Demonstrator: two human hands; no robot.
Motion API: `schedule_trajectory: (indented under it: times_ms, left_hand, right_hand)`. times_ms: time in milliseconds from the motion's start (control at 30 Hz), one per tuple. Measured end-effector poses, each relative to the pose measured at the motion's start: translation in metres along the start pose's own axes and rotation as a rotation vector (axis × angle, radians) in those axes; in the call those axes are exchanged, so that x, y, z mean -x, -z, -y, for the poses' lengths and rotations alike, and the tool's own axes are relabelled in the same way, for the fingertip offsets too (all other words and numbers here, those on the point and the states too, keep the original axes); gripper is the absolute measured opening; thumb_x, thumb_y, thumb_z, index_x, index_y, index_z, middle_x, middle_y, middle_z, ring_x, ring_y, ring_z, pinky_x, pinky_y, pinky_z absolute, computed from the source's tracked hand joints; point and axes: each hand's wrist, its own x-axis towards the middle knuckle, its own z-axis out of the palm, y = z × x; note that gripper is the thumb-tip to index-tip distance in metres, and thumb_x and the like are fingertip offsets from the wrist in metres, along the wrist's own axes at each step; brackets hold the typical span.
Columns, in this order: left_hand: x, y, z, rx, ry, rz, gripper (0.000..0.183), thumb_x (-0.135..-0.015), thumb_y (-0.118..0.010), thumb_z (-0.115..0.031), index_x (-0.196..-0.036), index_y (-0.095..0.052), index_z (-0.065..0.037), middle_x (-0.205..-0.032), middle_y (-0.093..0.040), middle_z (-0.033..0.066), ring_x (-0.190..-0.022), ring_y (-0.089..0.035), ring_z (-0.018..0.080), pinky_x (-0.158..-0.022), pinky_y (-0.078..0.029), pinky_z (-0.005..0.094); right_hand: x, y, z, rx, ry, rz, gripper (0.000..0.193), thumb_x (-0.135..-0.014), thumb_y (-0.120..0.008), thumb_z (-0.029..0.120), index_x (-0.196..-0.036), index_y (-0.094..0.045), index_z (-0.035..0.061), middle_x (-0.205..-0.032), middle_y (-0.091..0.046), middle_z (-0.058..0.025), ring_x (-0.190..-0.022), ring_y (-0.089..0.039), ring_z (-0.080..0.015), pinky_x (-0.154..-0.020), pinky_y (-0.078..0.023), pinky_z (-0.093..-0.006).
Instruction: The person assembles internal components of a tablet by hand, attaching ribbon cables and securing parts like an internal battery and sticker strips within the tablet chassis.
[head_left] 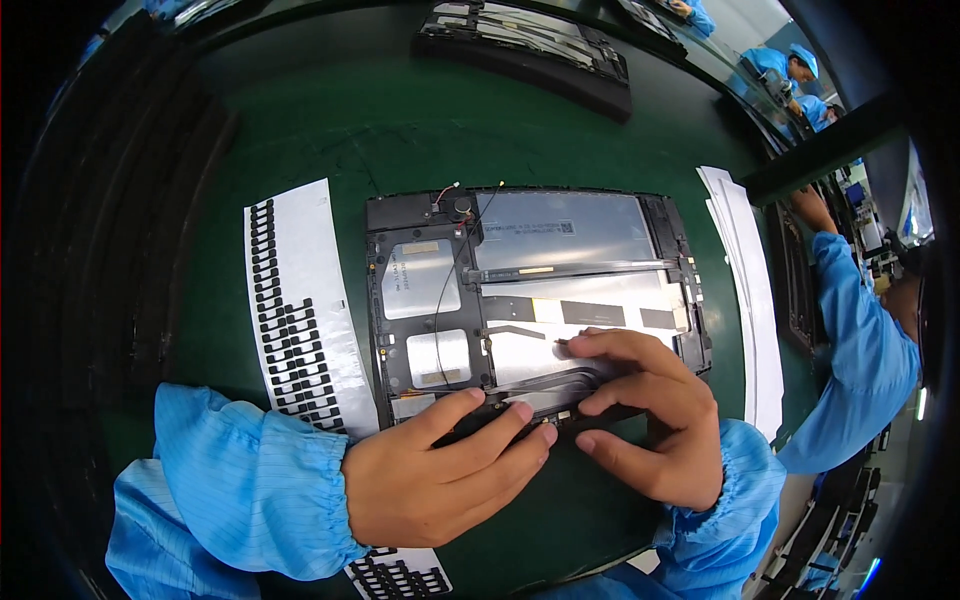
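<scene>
An opened tablet-like device (425, 320) lies in front of me, with black frame parts, silvery metal plates and a dark flat cable (570, 270) across it. My left hand (440, 475) rests palm down along its near edge, fingers stretched out, fingertips on the frame by a thin black wire's lower end. Over the near right part, my right hand (650, 415) is bent with thumb and fingers apart. A small dark piece (562, 343) shows at its index fingertip; whether it sticks to the finger or lies on the plate I cannot tell.
Left of the device lies a white sheet (330, 300) with rows of black stickers; another sheet (405, 578) is near me. White papers (750, 300) lie on the right. A black tray with parts (520, 50) stands far back, dark stacks (130, 230) at left. A co-worker's blue sleeve (850, 350) is at right.
</scene>
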Motion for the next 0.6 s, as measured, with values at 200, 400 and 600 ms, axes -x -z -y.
schedule_trajectory:
  times_ms: [200, 400, 600]
  left_hand:
    - [0.002, -0.001, 0.0, -0.019, -0.005, -0.037, 0.024, -0.081, -0.049, -0.011, -0.102, -0.06, -0.007, -0.113, -0.054, 0.0061, -0.107, -0.05, 0.0212, -0.082, -0.04, 0.0368]
    - [0.004, -0.003, -0.002, -0.007, 0.011, -0.034, 0.024, -0.082, -0.049, -0.01, -0.102, -0.06, -0.008, -0.113, -0.055, 0.0059, -0.106, -0.051, 0.0211, -0.082, -0.04, 0.0371]
    - [0.002, -0.012, -0.002, -0.008, -0.008, -0.111, 0.027, -0.077, -0.048, -0.012, -0.099, -0.059, -0.001, -0.107, -0.056, 0.0115, -0.102, -0.052, 0.022, -0.086, -0.037, 0.0373]
  right_hand:
    - [0.002, -0.006, -0.004, 0.166, 0.166, -0.028, 0.019, -0.058, -0.067, -0.004, -0.074, -0.059, 0.0, -0.106, -0.054, -0.0154, -0.1, -0.05, -0.0327, -0.077, -0.044, -0.0367]
    - [0.003, -0.013, -0.001, 0.404, 0.407, -0.094, 0.014, -0.056, -0.064, -0.005, -0.068, -0.057, -0.005, -0.097, -0.057, -0.016, -0.09, -0.051, -0.0322, -0.073, -0.044, -0.0397]
    - [0.006, -0.027, 0.001, 0.632, 0.514, -0.139, 0.019, -0.049, -0.057, -0.004, -0.067, -0.055, -0.0083, -0.089, -0.058, -0.0138, -0.081, -0.051, -0.0299, -0.067, -0.043, -0.0424]
